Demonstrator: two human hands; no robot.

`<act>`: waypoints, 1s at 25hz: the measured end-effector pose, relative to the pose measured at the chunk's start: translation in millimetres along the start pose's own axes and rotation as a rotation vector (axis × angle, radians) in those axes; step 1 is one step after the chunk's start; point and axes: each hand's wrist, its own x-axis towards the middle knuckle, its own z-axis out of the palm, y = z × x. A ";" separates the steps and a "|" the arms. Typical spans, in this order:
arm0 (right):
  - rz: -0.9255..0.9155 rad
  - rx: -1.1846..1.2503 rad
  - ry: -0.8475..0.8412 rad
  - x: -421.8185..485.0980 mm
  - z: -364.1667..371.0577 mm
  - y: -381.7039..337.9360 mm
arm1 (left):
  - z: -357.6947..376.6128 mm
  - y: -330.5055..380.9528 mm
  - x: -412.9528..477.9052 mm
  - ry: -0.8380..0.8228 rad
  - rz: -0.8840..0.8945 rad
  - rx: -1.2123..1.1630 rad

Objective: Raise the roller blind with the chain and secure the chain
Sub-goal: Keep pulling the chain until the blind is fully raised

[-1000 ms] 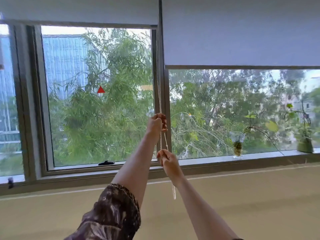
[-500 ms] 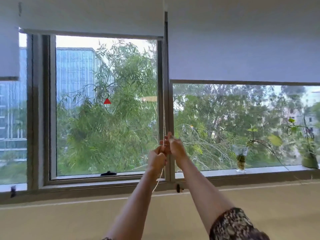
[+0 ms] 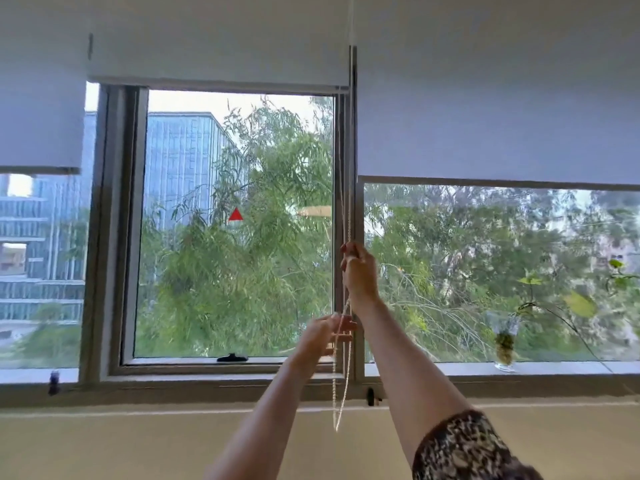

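A white bead chain (image 3: 348, 223) hangs down the window post between the middle roller blind (image 3: 214, 69) and the wider right roller blind (image 3: 498, 133). The middle blind's lower edge sits near the top of its window; the right blind's edge is lower, about mid-window. My right hand (image 3: 358, 270) is raised and closed around the chain. Lower down and slightly left, my left hand (image 3: 323, 336) pinches the same chain with its fingers. The chain's loop end (image 3: 336, 426) dangles free below both hands, in front of the wall.
A small black clip (image 3: 370, 396) sits on the frame under the post. A glass vase with a trailing plant (image 3: 504, 344) stands on the sill at right. A third blind (image 3: 38, 133) covers the far-left window halfway. A black latch (image 3: 232, 357) lies at the middle window's bottom.
My right hand has climbed from below to above my left hand on the chain, and my left hand has dropped down. The view has tilted upward.
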 end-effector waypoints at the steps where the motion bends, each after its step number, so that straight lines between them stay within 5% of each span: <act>1: -0.003 -0.011 -0.011 -2.2 -1.1 -0.3 | -6.4 5.2 6.0 0.010 0.002 -0.025; 9: 0.028 -0.012 -0.102 -42.9 -13.6 46.4 | 4.5 71.8 47.9 0.108 0.130 -0.216; 14: -0.054 -0.283 -0.130 -65.6 -38.9 80.8 | 25.0 84.6 62.1 0.189 0.118 -0.221; 25: 0.124 -0.484 -0.363 -87.6 -88.4 93.5 | 49.6 42.6 51.8 0.320 0.109 -0.246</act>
